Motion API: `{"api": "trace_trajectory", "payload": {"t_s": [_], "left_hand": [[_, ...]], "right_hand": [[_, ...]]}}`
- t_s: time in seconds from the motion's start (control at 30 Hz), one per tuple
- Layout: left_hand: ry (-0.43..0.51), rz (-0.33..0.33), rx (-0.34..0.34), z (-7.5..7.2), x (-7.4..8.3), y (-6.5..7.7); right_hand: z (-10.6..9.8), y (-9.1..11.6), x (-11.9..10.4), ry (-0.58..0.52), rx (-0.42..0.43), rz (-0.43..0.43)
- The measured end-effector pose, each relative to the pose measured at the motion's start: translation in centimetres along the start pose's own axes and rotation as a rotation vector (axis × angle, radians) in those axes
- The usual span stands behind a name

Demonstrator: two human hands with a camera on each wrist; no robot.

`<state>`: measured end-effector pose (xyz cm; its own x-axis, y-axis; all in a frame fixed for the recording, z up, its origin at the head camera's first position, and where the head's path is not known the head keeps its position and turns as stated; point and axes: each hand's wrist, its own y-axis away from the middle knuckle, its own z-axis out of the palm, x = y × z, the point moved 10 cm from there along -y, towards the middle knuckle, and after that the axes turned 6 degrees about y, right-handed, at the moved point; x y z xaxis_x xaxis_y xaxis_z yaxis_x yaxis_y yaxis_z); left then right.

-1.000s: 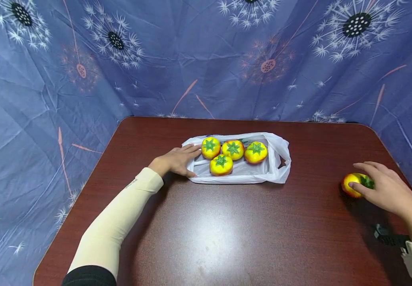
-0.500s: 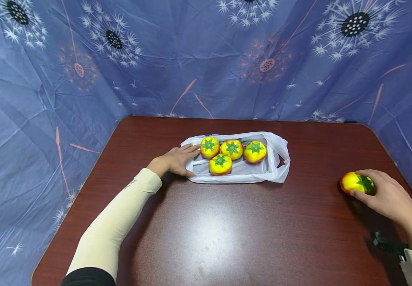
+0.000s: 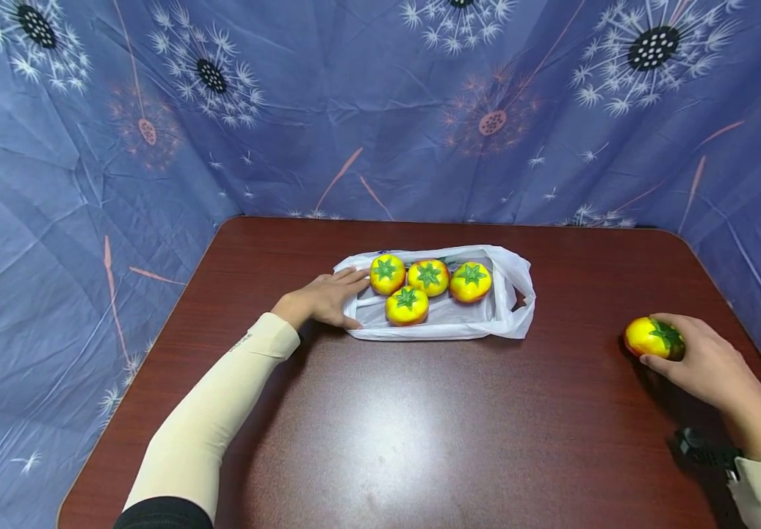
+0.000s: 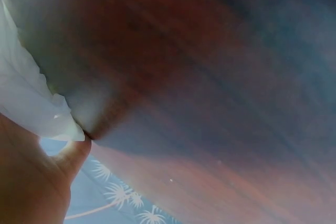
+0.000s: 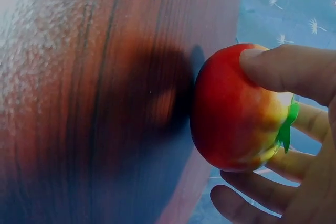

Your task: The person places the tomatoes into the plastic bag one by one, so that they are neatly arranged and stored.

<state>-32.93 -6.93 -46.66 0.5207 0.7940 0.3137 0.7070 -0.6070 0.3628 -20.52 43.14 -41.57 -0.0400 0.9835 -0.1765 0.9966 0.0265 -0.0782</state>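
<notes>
On the right side of the table, my right hand grips a yellow-red persimmon with a green leafy top. In the right wrist view the thumb presses one side of the persimmon and fingers curl behind it; its red underside faces the tabletop. My left hand rests at the left end of a white plastic bag, fingers spread along it. The left wrist view shows the thumb against the edge of the bag. Inside the bag sit several similar persimmons, leafy tops up.
A dark red-brown wooden table with rounded corners bears everything. Behind and beside it hangs a blue cloth with dandelion prints. The bag's loose handle points right. A black strap hangs at my right wrist.
My right hand has closed round the persimmon, and both have shifted slightly left. The left hand and the bag have stayed in place.
</notes>
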Motion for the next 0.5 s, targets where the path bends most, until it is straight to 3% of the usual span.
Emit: {"api": "trace_trajectory", "payload": {"t_s": [0.5], "left_hand": [[-0.008, 0.011, 0.004, 0.0, 0.08, -0.01]], "right_hand": [[-0.33, -0.2, -0.33, 0.011, -0.003, 0.006]]}}
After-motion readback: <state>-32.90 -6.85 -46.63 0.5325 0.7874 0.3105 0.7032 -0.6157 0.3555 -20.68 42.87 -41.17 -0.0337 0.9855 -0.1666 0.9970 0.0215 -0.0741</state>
